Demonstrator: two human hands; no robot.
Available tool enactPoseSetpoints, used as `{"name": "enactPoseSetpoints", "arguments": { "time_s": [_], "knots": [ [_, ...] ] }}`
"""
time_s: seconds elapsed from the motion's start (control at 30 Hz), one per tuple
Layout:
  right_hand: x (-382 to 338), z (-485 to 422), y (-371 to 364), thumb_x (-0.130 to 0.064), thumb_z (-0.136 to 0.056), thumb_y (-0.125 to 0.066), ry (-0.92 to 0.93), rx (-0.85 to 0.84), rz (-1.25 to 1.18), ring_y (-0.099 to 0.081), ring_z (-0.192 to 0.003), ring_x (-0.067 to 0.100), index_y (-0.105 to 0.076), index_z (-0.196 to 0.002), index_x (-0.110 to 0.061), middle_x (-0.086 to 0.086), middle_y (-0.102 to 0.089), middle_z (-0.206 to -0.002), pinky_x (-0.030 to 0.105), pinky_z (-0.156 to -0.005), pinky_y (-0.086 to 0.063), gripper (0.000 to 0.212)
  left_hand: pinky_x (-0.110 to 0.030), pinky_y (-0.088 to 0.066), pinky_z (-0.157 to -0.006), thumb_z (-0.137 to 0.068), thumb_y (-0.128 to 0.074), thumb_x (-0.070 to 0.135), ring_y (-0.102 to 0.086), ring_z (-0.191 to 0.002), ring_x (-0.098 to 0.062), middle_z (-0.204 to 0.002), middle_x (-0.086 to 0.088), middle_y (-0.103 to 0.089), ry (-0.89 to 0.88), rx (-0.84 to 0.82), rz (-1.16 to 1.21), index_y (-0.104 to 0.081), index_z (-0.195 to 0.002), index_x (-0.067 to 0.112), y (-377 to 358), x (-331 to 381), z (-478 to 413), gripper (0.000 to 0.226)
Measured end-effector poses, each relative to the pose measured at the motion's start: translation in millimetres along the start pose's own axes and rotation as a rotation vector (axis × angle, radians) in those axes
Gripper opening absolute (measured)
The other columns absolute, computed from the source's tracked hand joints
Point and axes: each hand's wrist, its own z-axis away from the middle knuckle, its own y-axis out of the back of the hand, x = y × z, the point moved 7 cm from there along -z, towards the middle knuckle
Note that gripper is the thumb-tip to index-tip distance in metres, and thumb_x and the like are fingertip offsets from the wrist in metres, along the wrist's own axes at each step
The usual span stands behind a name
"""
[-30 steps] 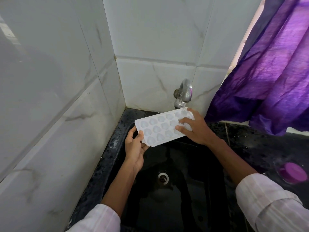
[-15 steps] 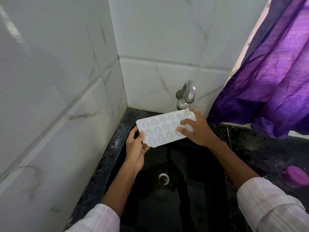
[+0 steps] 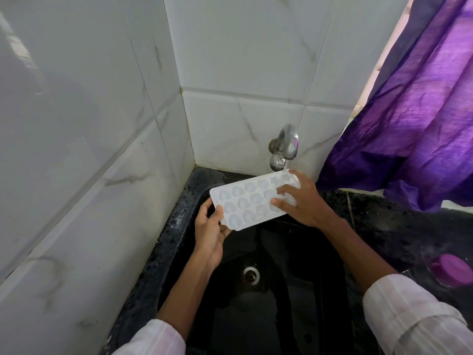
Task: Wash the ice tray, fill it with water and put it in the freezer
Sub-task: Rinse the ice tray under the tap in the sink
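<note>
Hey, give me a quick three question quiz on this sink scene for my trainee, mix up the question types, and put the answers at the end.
1. True or false: the left hand grips one end of the ice tray, which is held above the sink.
2. Which part of the tray is nearest the tap? A: the left hand's end. B: the end under the right hand. C: the middle.
3. Fill in: the round lid on the counter at the right is ___ in colour.
Key: 1 true; 2 B; 3 purple.
</note>
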Motion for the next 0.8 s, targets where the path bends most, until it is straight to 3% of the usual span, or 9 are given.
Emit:
{"name": "enactPoseSetpoints", "arguments": {
  "time_s": [0.2, 0.33, 0.47, 0.6, 0.8],
  "knots": [
    [1, 0, 2, -0.068, -0.085, -0.052, -0.018, 0.013, 0.022, -0.021, -0.14, 0.036, -0.065, -0.112, -0.029, 0.003, -0.022, -0.156, 0.049, -0.111, -0.028, 0.049, -0.038, -0.06, -0.075, -0.104, -0.051, 0.011, -0.07, -0.105, -0.026, -0.116, -0.003, -0.071, 0.02, 0.001, 0.021, -0.056, -0.131, 0.023, 1, -4, 1, 0.031],
    [0, 1, 0, -0.062, -0.09, -0.054, -0.013, 0.021, 0.029, -0.018, -0.144, 0.034, -0.062, -0.12, -0.029, 0.001, -0.016, -0.161, 0.048, -0.112, -0.028, 0.046, -0.04, -0.06, -0.079, -0.103, -0.051, 0.012, -0.068, -0.111, -0.028, -0.122, -0.005, -0.07, 0.02, 0.007, 0.025, -0.054, -0.135, 0.021, -1, -5, 0, 0.033],
    [0, 8, -1, -0.068, -0.082, -0.06, -0.045, 0.022, -0.072, -0.012, -0.149, 0.028, -0.055, -0.124, -0.039, -0.002, -0.009, -0.162, 0.048, -0.117, -0.025, 0.051, -0.039, -0.06, -0.078, -0.103, -0.052, 0.011, -0.069, -0.109, -0.027, -0.121, -0.005, -0.07, 0.005, 0.011, 0.023, -0.054, -0.135, 0.021, -1, -3, -3, 0.034],
    [1, 17, 1, -0.075, -0.067, -0.069, -0.055, 0.08, -0.141, -0.022, -0.144, 0.025, -0.045, -0.125, -0.046, -0.009, -0.015, -0.157, 0.045, -0.114, -0.032, 0.069, -0.041, -0.06, -0.079, -0.103, -0.052, 0.012, -0.07, -0.107, -0.027, -0.121, -0.005, -0.071, 0.001, 0.017, 0.023, -0.055, -0.135, 0.022, 0, -2, -4, 0.033],
    [12, 20, -4, -0.074, -0.063, -0.073, -0.04, 0.084, -0.15, -0.032, -0.135, 0.019, -0.046, -0.109, -0.04, -0.013, -0.021, -0.149, 0.032, -0.103, -0.036, 0.063, -0.04, -0.06, -0.077, -0.103, -0.053, 0.012, -0.071, -0.105, -0.027, -0.117, -0.005, -0.071, 0.02, 0.042, 0.04, -0.055, -0.135, 0.02, 4, -5, -7, 0.033]
  ]
}}
